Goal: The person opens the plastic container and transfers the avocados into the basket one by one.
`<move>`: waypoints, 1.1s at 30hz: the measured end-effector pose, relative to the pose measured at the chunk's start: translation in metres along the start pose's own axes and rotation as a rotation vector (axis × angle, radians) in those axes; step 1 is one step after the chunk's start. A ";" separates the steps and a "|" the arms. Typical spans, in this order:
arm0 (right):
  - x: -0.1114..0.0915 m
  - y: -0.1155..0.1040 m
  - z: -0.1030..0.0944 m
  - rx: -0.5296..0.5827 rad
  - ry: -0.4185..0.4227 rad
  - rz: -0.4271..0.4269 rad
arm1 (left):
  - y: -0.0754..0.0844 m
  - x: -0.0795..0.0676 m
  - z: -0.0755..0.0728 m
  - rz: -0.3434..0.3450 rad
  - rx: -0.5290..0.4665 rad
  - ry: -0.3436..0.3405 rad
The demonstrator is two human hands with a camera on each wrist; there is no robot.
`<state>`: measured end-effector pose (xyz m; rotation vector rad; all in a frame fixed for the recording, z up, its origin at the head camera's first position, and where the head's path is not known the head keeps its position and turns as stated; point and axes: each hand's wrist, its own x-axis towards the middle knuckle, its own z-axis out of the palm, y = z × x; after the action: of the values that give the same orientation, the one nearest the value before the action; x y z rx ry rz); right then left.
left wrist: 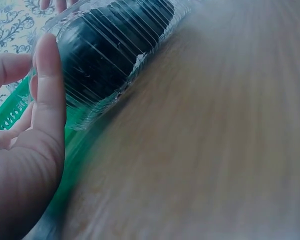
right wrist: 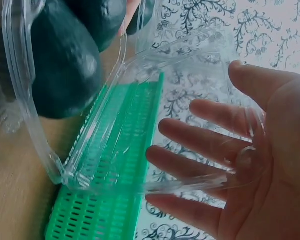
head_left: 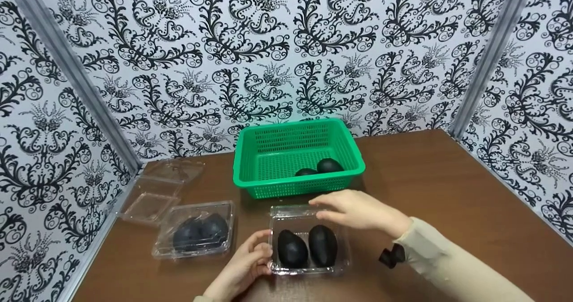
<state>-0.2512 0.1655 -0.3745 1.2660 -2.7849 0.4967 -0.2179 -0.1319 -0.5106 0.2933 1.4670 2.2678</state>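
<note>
Two dark avocados, one on the left (head_left: 292,249) and one on the right (head_left: 322,246), lie side by side in a clear plastic clamshell container (head_left: 309,271). Its lid (right wrist: 190,186) stands raised at the far side. My left hand (head_left: 250,261) grips the container's left edge; the left wrist view shows the thumb (left wrist: 49,75) along its wall. Spread, fairly straight fingers of my right hand (right wrist: 230,145) lie against the clear lid. From above, that right hand (head_left: 358,210) is over the container's far right corner.
A green basket (head_left: 295,191) stands behind, holding two avocados, one upright (head_left: 329,164) and one mostly hidden (head_left: 305,172). To the left is a closed clear container (head_left: 224,210) with dark avocados inside. Beyond it lie open clear containers (head_left: 150,206) near the patterned wall.
</note>
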 end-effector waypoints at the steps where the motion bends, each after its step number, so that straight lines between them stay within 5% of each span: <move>1: 0.001 0.002 -0.001 0.019 -0.002 0.005 | 0.000 0.000 0.000 -0.001 0.001 0.003; 12: 0.010 0.026 -0.008 0.180 0.024 0.017 | 0.004 -0.001 0.003 -0.015 0.062 0.061; 26: 0.023 0.038 -0.018 0.234 0.071 0.044 | 0.004 -0.013 0.008 -0.058 0.055 0.113; 33: 0.023 0.044 -0.017 0.308 0.065 0.089 | 0.002 -0.016 0.004 -0.047 0.063 0.093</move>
<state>-0.3006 0.1807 -0.3659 1.1487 -2.7975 0.9865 -0.2021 -0.1367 -0.5057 0.1721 1.5774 2.2279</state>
